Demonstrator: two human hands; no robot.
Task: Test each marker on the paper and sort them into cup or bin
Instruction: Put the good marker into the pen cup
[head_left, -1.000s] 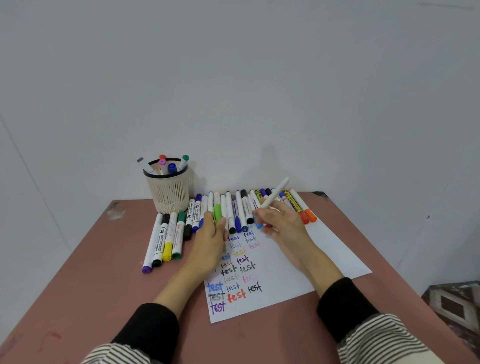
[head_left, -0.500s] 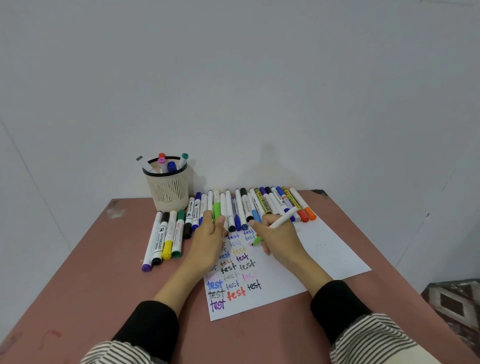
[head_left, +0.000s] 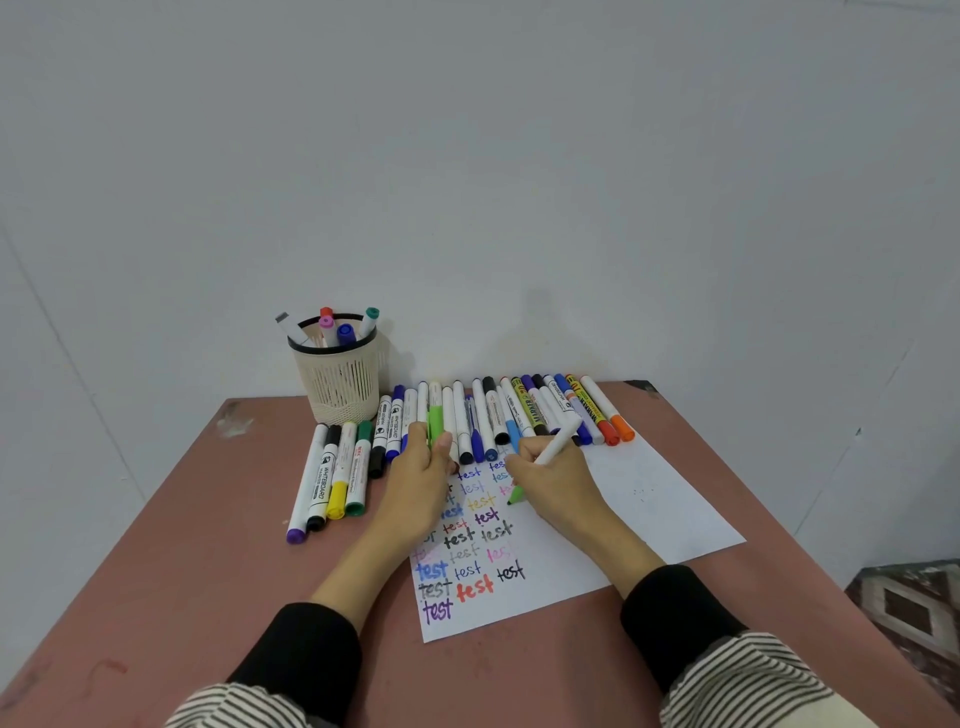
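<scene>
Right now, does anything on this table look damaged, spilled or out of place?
Only wear on the table: a scuffed pale patch at its far-left corner. Markers lie in rows; nothing looks spilled.

Reddish-brown bench (head_left: 156, 597), scuffed. On it: white paper (head_left: 649, 519) with coloured "test" words, a row of markers (head_left: 483, 415) along its far edge, cream mesh cup (head_left: 337, 384) far left.
</scene>
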